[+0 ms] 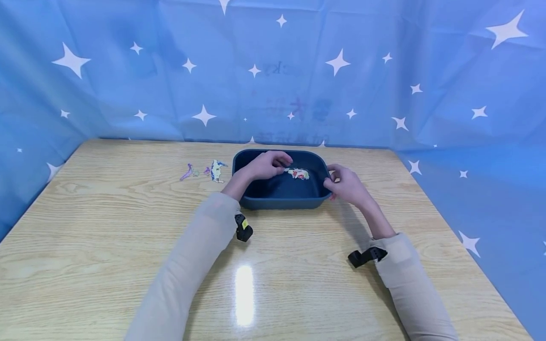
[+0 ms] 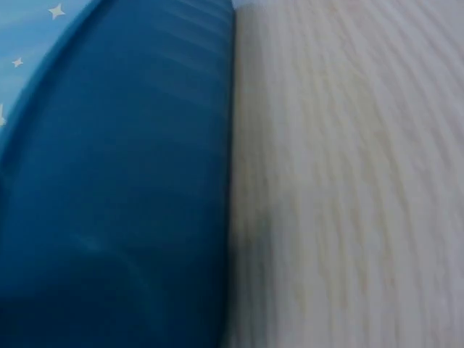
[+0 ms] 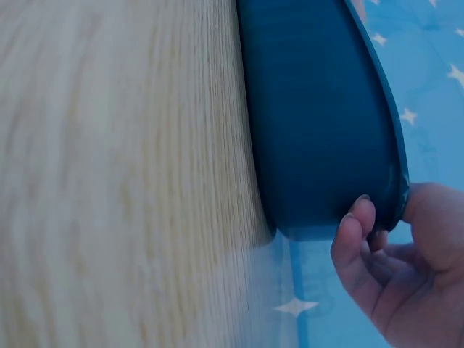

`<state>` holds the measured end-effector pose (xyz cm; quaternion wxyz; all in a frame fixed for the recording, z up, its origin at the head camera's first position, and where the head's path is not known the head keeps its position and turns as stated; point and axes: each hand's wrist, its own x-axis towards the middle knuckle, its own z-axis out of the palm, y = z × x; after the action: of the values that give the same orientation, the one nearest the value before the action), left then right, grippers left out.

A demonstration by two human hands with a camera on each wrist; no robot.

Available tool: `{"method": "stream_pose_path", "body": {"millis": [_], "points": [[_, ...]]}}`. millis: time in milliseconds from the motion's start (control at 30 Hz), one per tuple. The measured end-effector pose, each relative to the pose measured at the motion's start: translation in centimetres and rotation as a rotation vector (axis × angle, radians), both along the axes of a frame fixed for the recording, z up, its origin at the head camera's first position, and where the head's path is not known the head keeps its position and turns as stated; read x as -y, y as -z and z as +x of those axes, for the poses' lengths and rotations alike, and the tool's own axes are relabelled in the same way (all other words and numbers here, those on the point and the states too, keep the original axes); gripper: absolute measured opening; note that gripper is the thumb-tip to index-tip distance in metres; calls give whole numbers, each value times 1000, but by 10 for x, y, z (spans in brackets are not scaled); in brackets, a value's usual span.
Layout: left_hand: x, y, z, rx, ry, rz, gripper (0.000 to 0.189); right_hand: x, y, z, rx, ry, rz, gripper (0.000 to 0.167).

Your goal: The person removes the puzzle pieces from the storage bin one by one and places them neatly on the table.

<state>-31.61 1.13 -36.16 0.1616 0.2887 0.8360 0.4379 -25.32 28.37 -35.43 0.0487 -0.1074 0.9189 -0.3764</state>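
Observation:
A dark blue rectangular basin (image 1: 279, 203) with rounded corners stands on the wooden table. Inside it lies a small pale piece (image 1: 298, 174) with red and green marks; its kind is too small to tell. My left hand (image 1: 266, 166) reaches over the basin's left side, fingers loosely bent just left of that piece, with nothing visible held. Only the basin's outer wall (image 2: 130, 159) shows in the left wrist view, not the hand. My right hand (image 1: 344, 183) grips the right end of the rim; in the right wrist view, the fingers (image 3: 351, 239) curl against the outside wall.
Left of the basin lie a pale piece with blue edges (image 1: 216, 171), a purple strip (image 1: 186, 172) and small purple and green bits. A blue curtain with white stars (image 1: 204, 71) hangs behind the table (image 1: 106, 246). Both forearms wear black wrist cameras.

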Motion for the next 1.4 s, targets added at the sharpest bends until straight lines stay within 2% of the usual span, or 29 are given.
{"method": "stream_pose_path", "body": {"millis": [200,400,667,800,1000,1267,1400], "points": [[1,3,-2,-32,39,-126,47,2,-1,1,-4,-2,-17,46],[2,4,-1,-99,69,-196,42,2,-1,1,3,-1,-20,47],[0,2,0,-157,3,-187,24,0,-2,1,-10,-5,-4,48],[-1,3,0,-177,-33,-211,16,0,-2,0,-14,-2,4,47],[-2,5,-1,-160,-49,-241,17,0,-2,0,-9,2,-1,46],[0,6,-3,-190,-48,-261,17,0,-1,0,-11,0,6,47],[0,6,-2,-163,-70,-219,18,1,-1,0,-11,-1,-1,46]]}}
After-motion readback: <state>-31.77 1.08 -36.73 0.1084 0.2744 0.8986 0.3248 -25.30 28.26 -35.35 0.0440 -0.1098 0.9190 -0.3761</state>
